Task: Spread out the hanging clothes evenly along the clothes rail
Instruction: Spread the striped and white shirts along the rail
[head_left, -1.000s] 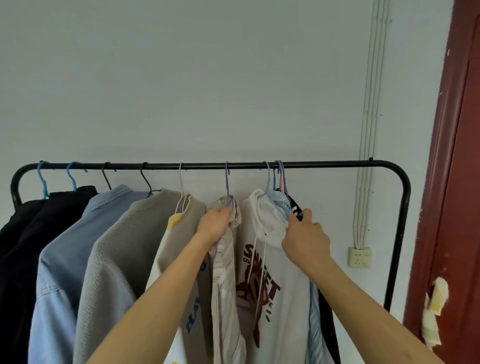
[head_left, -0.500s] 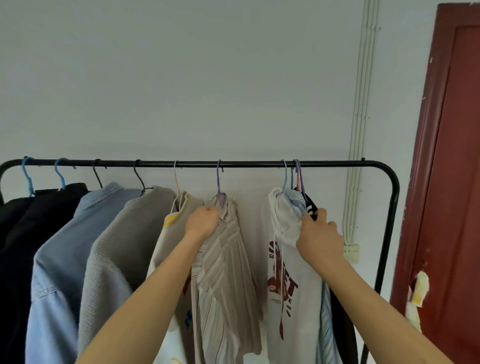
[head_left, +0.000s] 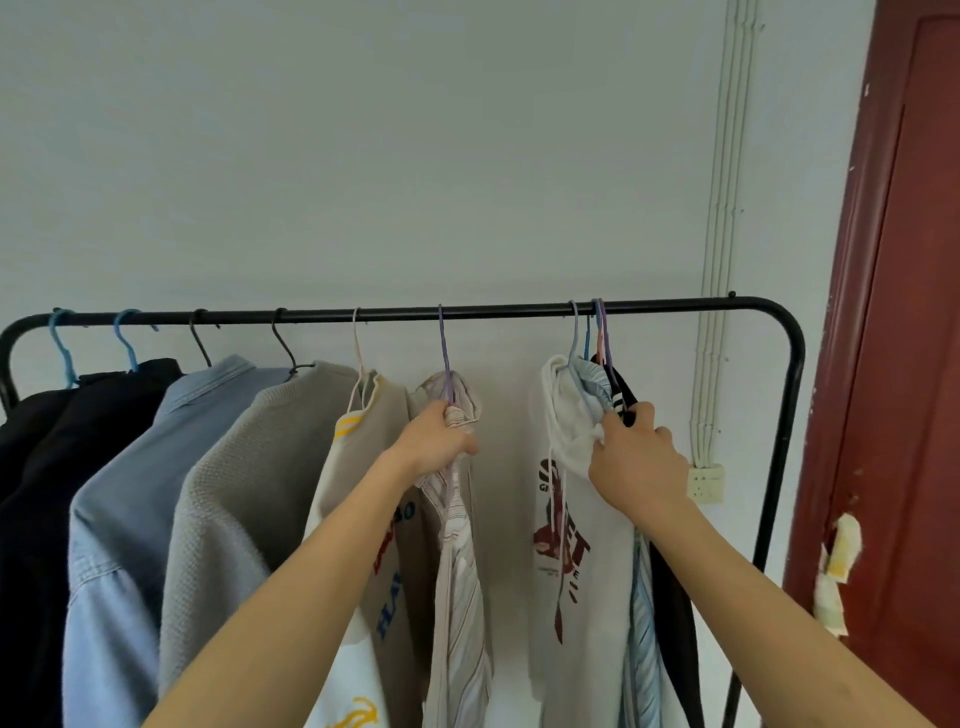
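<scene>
The right hand (head_left: 636, 457) grips a bunch of crowded garments, the white printed hoodie (head_left: 576, 519) foremost; the left hand (head_left: 434, 441) clutches the striped pale shirt (head_left: 457, 561). Above both, the black metal clothes rail (head_left: 493, 313) shows a gap: slide single hangers, starting with the hoodie's pale blue hook (head_left: 574, 332), leftward.

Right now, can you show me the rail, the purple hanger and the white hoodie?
rail (head_left: 498, 310), head view, bare stretch of the black bar
purple hanger (head_left: 444, 348), head view, its thin neck below the hook
white hoodie (head_left: 587, 597), head view, front below the print
</scene>
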